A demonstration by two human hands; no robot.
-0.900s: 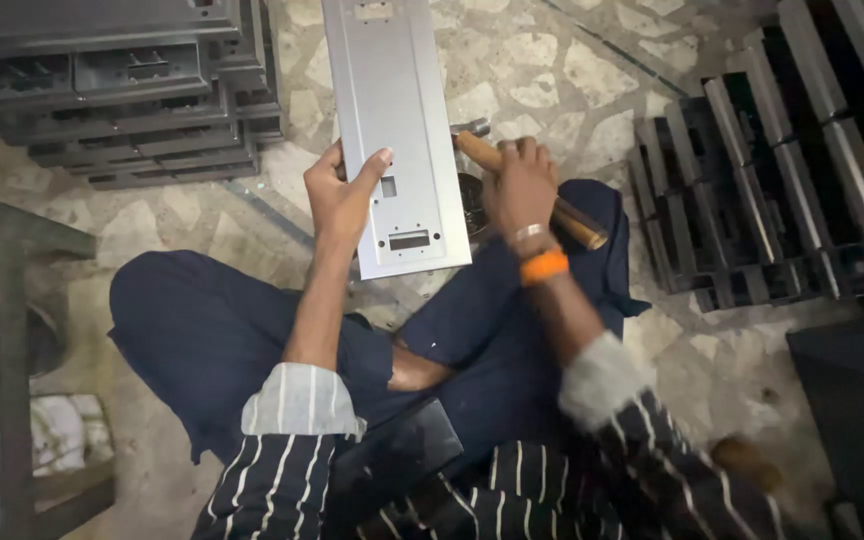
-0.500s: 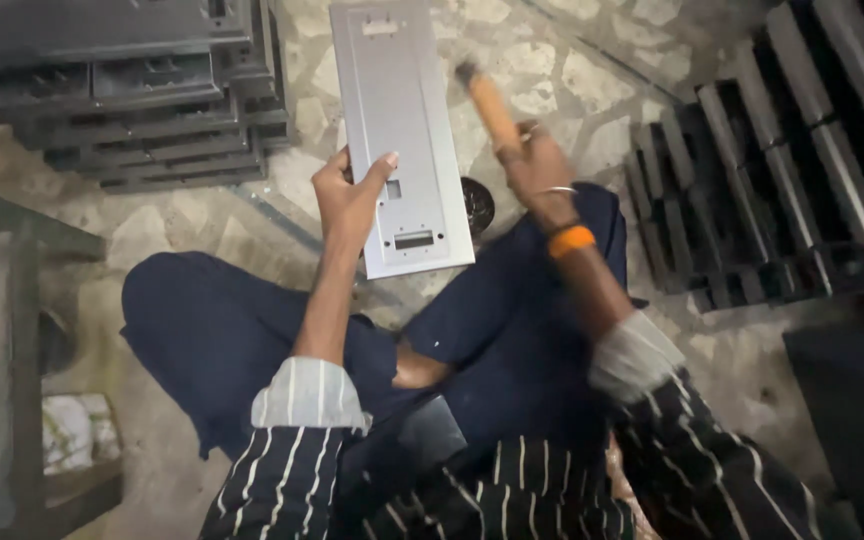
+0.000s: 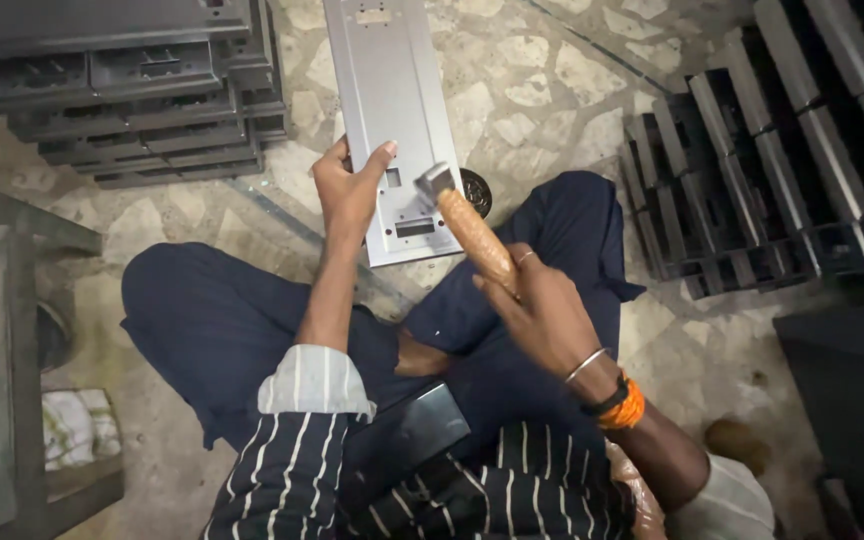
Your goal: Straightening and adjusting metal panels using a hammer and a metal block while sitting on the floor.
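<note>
Far left: a metal frame (image 3: 2,290), with stacked dark metal trays (image 3: 122,90) above it on the stone floor (image 3: 552,80). Left hand (image 3: 349,190) closed on the left edge of a long grey sheet-metal plate (image 3: 392,110), thumb across its face; plate lying over the floor toward the knees, near end just above the lap. Right hand (image 3: 542,310) wrapped shut around the wooden handle of a hammer (image 3: 467,225), steel head at the plate's lower right corner. Further right: rows of dark metal channel parts (image 3: 782,150).
</note>
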